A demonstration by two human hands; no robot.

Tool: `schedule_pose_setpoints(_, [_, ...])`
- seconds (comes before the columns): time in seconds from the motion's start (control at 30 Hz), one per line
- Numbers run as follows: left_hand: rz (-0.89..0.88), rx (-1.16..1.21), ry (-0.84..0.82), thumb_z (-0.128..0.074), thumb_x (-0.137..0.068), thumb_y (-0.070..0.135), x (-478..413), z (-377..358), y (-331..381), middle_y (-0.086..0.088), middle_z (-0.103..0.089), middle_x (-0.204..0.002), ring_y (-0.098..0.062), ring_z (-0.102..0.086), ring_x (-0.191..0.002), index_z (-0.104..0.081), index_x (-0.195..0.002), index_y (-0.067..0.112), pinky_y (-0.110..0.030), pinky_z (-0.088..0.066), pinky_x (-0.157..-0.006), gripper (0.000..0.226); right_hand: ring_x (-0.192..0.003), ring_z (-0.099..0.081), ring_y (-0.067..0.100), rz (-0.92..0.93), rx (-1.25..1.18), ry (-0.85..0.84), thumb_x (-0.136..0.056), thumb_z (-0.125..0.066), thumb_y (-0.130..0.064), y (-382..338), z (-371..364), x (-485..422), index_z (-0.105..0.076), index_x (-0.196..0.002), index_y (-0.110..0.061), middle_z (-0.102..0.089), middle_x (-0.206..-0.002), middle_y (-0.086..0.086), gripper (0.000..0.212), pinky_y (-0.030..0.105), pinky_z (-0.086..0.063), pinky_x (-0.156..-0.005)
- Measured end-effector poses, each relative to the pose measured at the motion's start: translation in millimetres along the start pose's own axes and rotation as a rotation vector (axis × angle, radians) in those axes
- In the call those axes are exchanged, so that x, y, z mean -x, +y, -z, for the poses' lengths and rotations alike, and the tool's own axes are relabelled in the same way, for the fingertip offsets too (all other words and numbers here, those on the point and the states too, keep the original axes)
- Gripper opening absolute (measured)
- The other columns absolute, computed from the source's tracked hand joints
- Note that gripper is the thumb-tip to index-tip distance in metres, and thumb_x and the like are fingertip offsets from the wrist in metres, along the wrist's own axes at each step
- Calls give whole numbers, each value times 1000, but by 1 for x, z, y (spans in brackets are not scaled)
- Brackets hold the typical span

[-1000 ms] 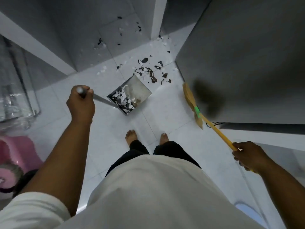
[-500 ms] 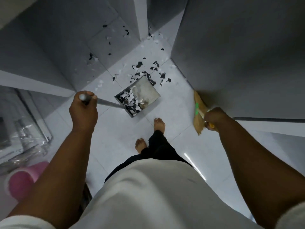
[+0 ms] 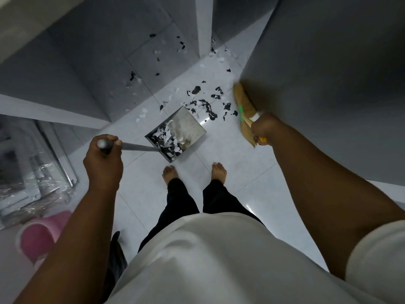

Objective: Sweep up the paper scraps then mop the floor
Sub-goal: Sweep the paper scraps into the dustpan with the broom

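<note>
A metal dustpan sits on the white tiled floor ahead of my bare feet, its rear half full of black and white paper scraps. My left hand grips the top of its long grey handle. Loose black and white scraps lie on the floor just beyond the pan's open edge, with more scattered farther back near the pillar. My right hand grips a straw broom low on its handle, close to the bristles, which point at the scraps from the right.
A grey wall rises close on the right, a white pillar stands ahead, and a grey partition closes the left. Plastic-wrapped panels lean at the left, with a pink container below them.
My right hand has carried the broom forward and up toward the scrap pile beside the wall. I stepped closer, both feet now level. The dustpan stays in my left hand's hold.
</note>
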State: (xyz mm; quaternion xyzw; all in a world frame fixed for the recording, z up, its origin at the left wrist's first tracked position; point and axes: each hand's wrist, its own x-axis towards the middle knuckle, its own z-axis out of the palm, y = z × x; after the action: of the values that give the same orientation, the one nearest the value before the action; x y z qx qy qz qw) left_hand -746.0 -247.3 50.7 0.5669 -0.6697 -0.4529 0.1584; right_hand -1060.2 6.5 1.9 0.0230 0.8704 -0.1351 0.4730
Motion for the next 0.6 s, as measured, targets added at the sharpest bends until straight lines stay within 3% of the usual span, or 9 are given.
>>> schedule_pose_setpoints(0.07, [12,-7,-17,-66,-87,30,-11,8,-4,-11,-69,-104,-36,-65,-102,-64,-89,40,-57,-52,-95,11,-54,-54,20,-13,16,6,-88,-56,-6,-1,4,9,-53,-79,-11,-56,-70,8,10,27,-43,-46])
schedule_pose_setpoints(0.13, [28,-14,-26,-66,-88,30,-21,16,-7,-10,-70,-103,-34,-66,-101,-64,-89,40,-57,-52,-95,11,-55,-57,23,-29,28,-3,-88,-55,-5,4,6,27,-57,-85,-7,-61,-71,12,4,28,-46,-49])
schedule_pose_setpoints(0.23, [34,-20,-36,-66,-88,30,-35,28,-11,-5,-70,-101,-29,-66,-100,-63,-89,41,-53,-53,-94,11,-44,-55,19,-139,-102,-63,-91,-50,-1,28,11,62,-60,-89,-4,-62,-61,11,11,22,-43,-42])
schedule_pose_setpoints(0.4, [35,-23,-55,-66,-88,31,-55,49,-23,-5,-70,-101,-29,-67,-100,-63,-93,35,-52,-53,-95,7,-49,-46,21,-148,-160,38,-89,-54,-1,67,15,121,-62,-104,-14,-59,-70,15,22,24,-35,-43])
schedule_pose_setpoints(0.6, [30,-19,-45,-66,-89,27,-61,67,-31,-9,-70,-102,-21,-65,-93,-61,-88,37,-51,-53,-96,11,-48,-45,21,-316,-164,29,-91,-49,5,58,-17,113,-58,-92,1,-52,-68,15,9,19,-35,-37])
